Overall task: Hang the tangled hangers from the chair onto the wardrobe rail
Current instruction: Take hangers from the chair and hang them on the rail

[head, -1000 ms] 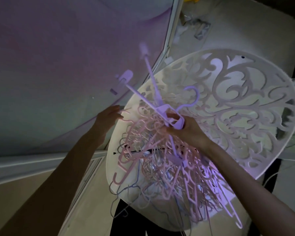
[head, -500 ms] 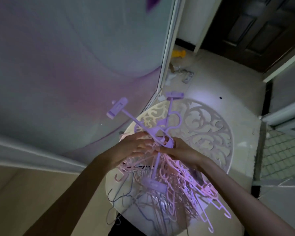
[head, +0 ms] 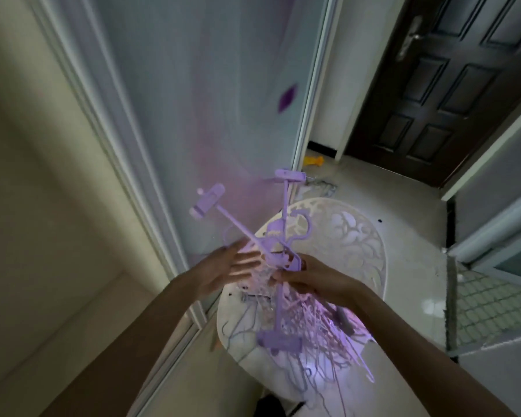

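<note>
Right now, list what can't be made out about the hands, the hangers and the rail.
- Wardrobe rail: not in the head view at all.
- Left hand: fingers motion-blurred; contact with the purple clip hangers unclear.
- Right hand: fingertips hidden behind the hanger body, so the exact hold is unclear.
- Pink hanger tangle: strands too thin and overlapped to count.
- White chair: the seat is covered by the tangle, and its legs are not visible.

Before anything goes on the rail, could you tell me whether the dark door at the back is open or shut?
Shut: the dark door sits flush in its frame, with no gap showing along its edges and its handle in place.
</note>
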Demonstrator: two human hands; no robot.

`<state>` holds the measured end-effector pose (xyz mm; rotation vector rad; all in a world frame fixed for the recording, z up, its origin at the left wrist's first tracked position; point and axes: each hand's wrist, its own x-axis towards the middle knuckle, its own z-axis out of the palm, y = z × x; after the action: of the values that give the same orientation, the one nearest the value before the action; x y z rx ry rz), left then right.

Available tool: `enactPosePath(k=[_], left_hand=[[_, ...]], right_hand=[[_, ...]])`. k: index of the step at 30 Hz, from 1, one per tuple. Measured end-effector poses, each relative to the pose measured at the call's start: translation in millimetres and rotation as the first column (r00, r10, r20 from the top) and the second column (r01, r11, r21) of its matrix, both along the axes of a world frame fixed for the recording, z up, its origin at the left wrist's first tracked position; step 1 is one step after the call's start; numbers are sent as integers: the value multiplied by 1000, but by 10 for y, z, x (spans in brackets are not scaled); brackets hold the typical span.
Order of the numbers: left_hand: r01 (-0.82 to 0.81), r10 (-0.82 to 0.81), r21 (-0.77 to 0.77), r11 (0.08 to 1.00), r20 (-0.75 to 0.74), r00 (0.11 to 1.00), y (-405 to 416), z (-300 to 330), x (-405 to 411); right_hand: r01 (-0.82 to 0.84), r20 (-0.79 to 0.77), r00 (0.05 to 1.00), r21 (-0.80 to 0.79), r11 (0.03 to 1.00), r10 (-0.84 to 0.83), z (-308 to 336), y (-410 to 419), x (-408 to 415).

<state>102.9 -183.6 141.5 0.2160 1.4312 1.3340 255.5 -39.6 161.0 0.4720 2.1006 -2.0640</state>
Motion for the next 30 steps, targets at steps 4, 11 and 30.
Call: enactPosePath(k=[4, 11, 30], left_hand=[[-155, 150, 159, 975, 42, 988, -580, 296, 184], [-360, 365, 61, 931, -161, 917, -1531, 737, 298], [-852, 761, 111, 511, -520, 389, -3243, 1949, -298]], right_hand=[[-48, 3, 999, -13, 999, 48, 136, -506, 63], [-204, 4, 979, 138, 969, 205, 391, -1043, -97], [-201, -178, 926, 514, 834, 333, 1652, -2246, -1723]])
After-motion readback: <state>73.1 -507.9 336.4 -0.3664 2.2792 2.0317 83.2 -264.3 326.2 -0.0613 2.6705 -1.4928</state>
